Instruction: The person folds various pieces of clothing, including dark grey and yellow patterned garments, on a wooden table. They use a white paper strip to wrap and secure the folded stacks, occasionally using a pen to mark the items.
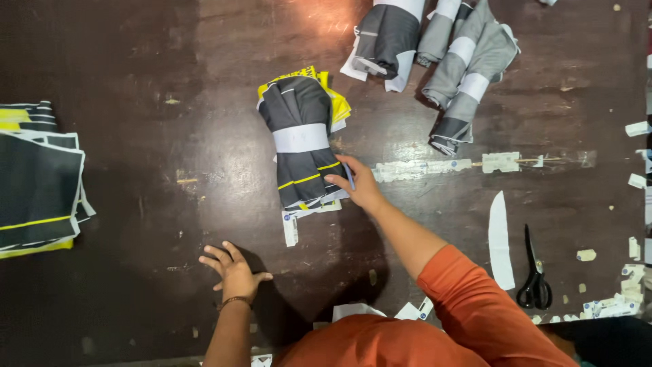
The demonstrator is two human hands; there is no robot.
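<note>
A rolled bundle of dark grey fabric pieces (pixel 299 122) with yellow edging and a white band round its middle lies on the dark brown table (pixel 163 204). My right hand (pixel 356 183) rests against the bundle's lower right corner, fingers pinching a small blue-tinted piece at its edge. My left hand (pixel 233 270) lies flat on the table below the bundle, fingers spread, a bracelet on the wrist. It holds nothing. My orange sleeve (pixel 475 306) covers the right arm.
A flat stack of dark and yellow fabric panels (pixel 37 183) lies at the left edge. Two more banded grey bundles (pixel 435 54) sit at the top. Black scissors (pixel 535 272), a white curved strip (pixel 499 238) and several paper scraps lie at the right.
</note>
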